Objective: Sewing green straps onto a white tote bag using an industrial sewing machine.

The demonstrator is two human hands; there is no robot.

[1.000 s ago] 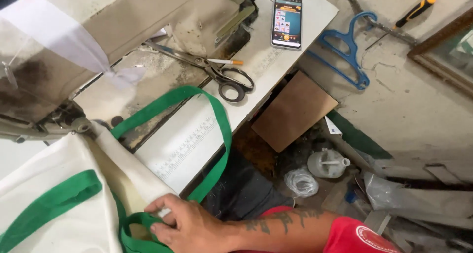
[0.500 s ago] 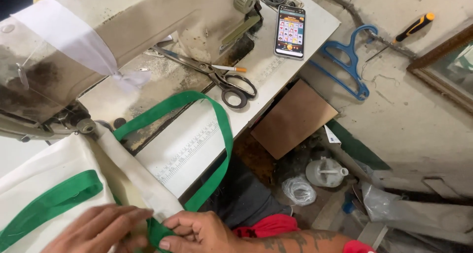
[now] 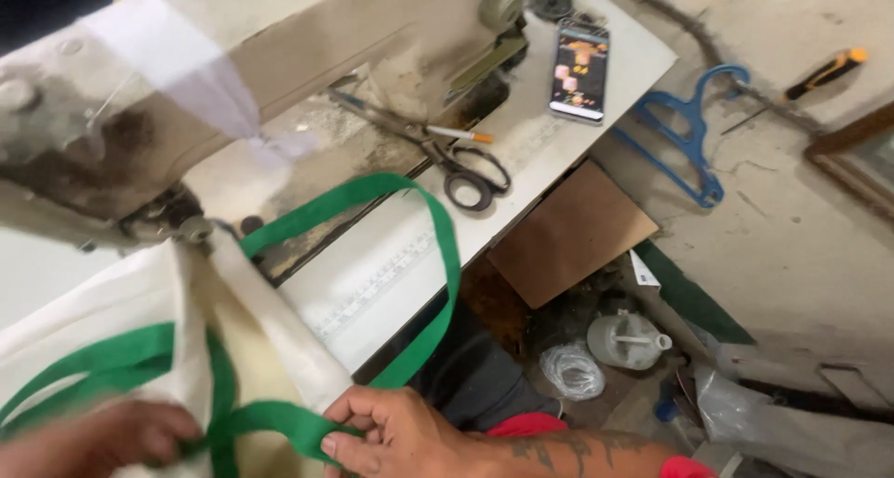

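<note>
View: only the head camera is given, looking down on a sewing table (image 3: 391,282) and the floor to its right.
Right hand (image 3: 396,436): seen at the bottom centre of the frame, with a tattooed forearm running off to the lower right. The fingers are closed in a pinch on the green strap (image 3: 270,422), thumb on top.
Left hand (image 3: 102,441): seen blurred at the lower left. It is laid against the same green strap and the bag cloth; whether anything is actually gripped cannot be told.
Cream fabric bag (image 3: 102,301): spread across the lower left of the frame, just below the sewing machine (image 3: 186,96), with green trim crossing it.
Green handle loop (image 3: 438,245): arched up from the bag over the table edge at mid frame, then carried down to the right hand.
Sewing machine: set across the upper left, worn and dusty.
Scissors (image 3: 447,157): laid on the table at upper centre, with a cigarette (image 3: 458,135) touching them.
Smartphone (image 3: 579,71): laid screen up at the upper middle of the table.
Floor, right side: a blue hanger (image 3: 694,143), an orange-handled screwdriver (image 3: 819,73) and a sheet of cardboard (image 3: 573,236) are seen.
</note>
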